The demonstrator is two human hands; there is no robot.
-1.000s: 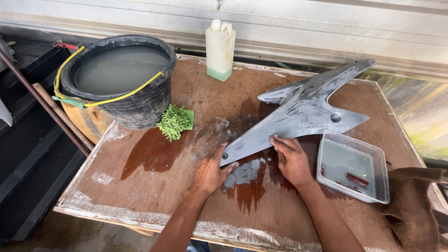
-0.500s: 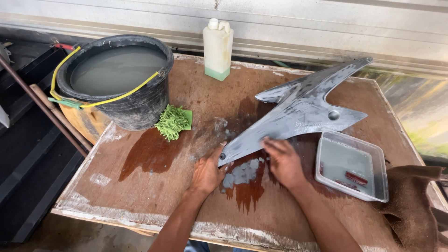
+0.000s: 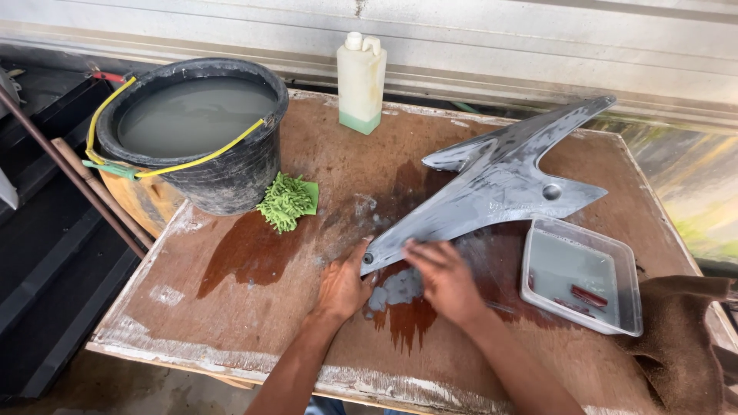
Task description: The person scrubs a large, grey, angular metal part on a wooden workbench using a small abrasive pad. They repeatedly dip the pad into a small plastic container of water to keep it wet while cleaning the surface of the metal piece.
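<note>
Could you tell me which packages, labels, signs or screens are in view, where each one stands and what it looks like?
Bottle: upright at the table's far edge, right of the bucket; squarish, cream, green base, white cap.
Plastic tub: on the table's right side, beside the grey panel; clear, rectangular, cloudy liquid inside.
No separate labels, signs or screens show.

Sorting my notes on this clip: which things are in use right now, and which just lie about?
In use: left hand and right hand on the grey panel.

Lying about: bucket, green mitt, bottle, clear tray, brown cloth.
</note>
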